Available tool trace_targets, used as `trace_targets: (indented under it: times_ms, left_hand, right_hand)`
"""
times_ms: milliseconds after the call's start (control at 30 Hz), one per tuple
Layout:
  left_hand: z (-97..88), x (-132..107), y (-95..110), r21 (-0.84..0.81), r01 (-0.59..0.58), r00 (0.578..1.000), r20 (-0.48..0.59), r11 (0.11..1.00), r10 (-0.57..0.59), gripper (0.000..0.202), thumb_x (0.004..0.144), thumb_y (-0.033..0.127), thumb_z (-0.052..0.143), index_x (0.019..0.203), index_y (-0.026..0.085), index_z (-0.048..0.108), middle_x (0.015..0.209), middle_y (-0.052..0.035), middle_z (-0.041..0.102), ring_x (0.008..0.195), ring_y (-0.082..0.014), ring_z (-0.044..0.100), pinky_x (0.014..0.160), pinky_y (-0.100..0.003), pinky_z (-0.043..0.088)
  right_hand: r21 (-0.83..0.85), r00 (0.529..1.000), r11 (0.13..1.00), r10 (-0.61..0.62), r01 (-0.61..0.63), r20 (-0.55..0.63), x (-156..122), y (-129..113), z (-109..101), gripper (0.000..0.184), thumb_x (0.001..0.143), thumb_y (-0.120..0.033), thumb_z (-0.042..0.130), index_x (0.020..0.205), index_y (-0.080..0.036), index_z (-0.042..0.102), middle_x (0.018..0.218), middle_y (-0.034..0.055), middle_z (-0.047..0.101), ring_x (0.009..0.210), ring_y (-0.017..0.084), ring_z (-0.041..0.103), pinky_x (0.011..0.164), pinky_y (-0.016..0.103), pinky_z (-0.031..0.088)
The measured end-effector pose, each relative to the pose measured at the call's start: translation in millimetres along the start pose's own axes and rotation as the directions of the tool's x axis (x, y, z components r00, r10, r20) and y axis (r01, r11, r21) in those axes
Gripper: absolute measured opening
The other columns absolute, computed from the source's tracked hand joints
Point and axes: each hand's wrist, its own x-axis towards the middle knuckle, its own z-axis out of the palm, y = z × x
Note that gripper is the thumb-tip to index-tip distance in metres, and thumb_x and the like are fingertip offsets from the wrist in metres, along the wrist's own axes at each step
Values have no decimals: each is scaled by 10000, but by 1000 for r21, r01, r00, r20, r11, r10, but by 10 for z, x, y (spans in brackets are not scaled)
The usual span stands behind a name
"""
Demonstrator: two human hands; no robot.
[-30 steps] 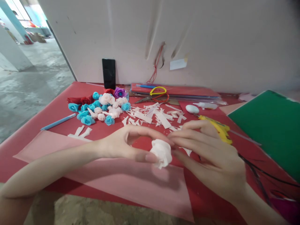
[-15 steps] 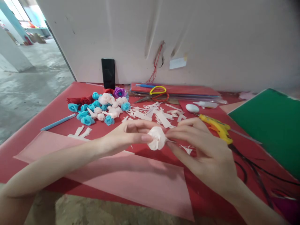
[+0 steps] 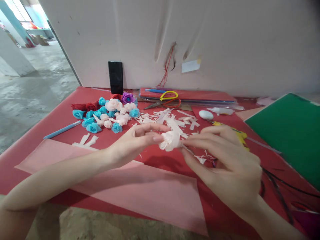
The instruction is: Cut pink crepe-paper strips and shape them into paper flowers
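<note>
Flower: the white flower (image 3: 169, 140) is sitting just right of frame centre, hanging between the hands, above the red surface (image 3: 160, 158).
Axis: its head is pointing left; its thin tail is running right and slightly down, towards the right fingertips.
Left hand: (image 3: 130, 143) thumb and forefinger are bending into a narrow curve, their tips touching the petals at the head's left and upper edges, holding it lightly.
Right hand: (image 3: 225, 160) thumb and fingertips are closing in a fine pinch on the tail; other fingers are curling loosely.
Nearer hand: neither; both are touching the flower, left at the head, right at the tail.
Beyond the flower: white scraps (image 3: 176, 128) are lying mid-frame; blooms (image 3: 113, 105) are heaping left of them, scissors (image 3: 156, 105) resting behind.
Below: a pink sheet (image 3: 140, 196) is stretching across the lower frame.
Hidden: the right hand is covering part of the yellow glue gun (image 3: 241, 135); the left palm is facing away from view.
Cut off: both forearms are running out at the lower corners; a magenta thing (image 3: 305, 221) is leaving the frame lower right.
Hard to read: petal folds are blurring; a small purple speck is showing under the right hand, identity unclear.
</note>
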Motion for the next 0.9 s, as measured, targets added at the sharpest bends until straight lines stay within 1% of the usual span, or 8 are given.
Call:
trace_targets:
  times_ms: [167, 300, 400, 533, 667, 800, 900]
  left_hand:
    - [5, 1, -11, -19, 19, 1000, -10, 1000, -19, 265, 643, 336, 710, 843, 185, 626, 792, 15, 638, 803, -123, 547, 816, -275, 355]
    - [12, 6, -19, -55, 26, 1000, -15, 998, -27, 244, 634, 320, 720, 807, 171, 635, 746, 23, 628, 740, -97, 542, 797, -254, 367]
    - [31, 9, -19, -90, 37, 999, -23, 995, -39, 268, 611, 325, 735, 794, 155, 637, 726, 15, 632, 715, -97, 551, 771, -246, 388]
    - [47, 5, -16, -134, 49, 999, -7, 990, -51, 294, 596, 315, 747, 802, 140, 632, 762, -12, 657, 753, -121, 585, 765, -254, 412]
    - [46, -7, -1, -121, 32, 999, 6, 992, -32, 276, 632, 305, 723, 832, 142, 623, 788, -22, 668, 774, -130, 602, 781, -265, 419]
    - [55, -17, 18, -116, 27, 1000, -6, 993, -27, 283, 633, 296, 722, 843, 145, 608, 778, -15, 661, 763, -126, 603, 781, -266, 427]
    - [61, -19, 19, -134, 33, 999, -10, 990, -35, 295, 622, 302, 731, 838, 146, 603, 757, -7, 658, 738, -117, 601, 758, -256, 431]
  right_hand:
    - [6, 1000, 1000, 18, -18, 2, -19, -12, 11, 179, 698, -70, 614, 755, -231, 558, 664, 2, 632, 650, 168, 523, 584, 350, 450]
    - [28, 999, 999, 37, -37, 2, -43, -9, 22, 172, 691, -62, 616, 724, -217, 549, 658, 6, 631, 657, 166, 523, 588, 350, 452]
    - [21, 999, 999, 32, -32, 0, -54, -6, 36, 166, 686, -61, 623, 711, -204, 543, 653, 11, 631, 663, 168, 521, 592, 352, 450]
    - [-11, 1000, 1000, 9, -9, -24, -65, -16, 52, 173, 676, -58, 635, 705, -198, 537, 631, 7, 624, 648, 167, 516, 577, 349, 440]
    - [-30, 999, 1000, 2, -3, -50, -69, -39, 54, 196, 673, -54, 637, 712, -211, 528, 618, -3, 612, 627, 166, 514, 564, 349, 433]
    - [6, 995, 1000, 3, -2, -99, -64, -54, 56, 224, 663, -28, 643, 736, -206, 529, 647, 19, 619, 633, 169, 520, 582, 357, 437]
    - [32, 995, 999, 28, -25, -98, -60, -53, 68, 225, 665, -29, 643, 738, -211, 531, 650, 14, 610, 636, 163, 524, 583, 348, 442]
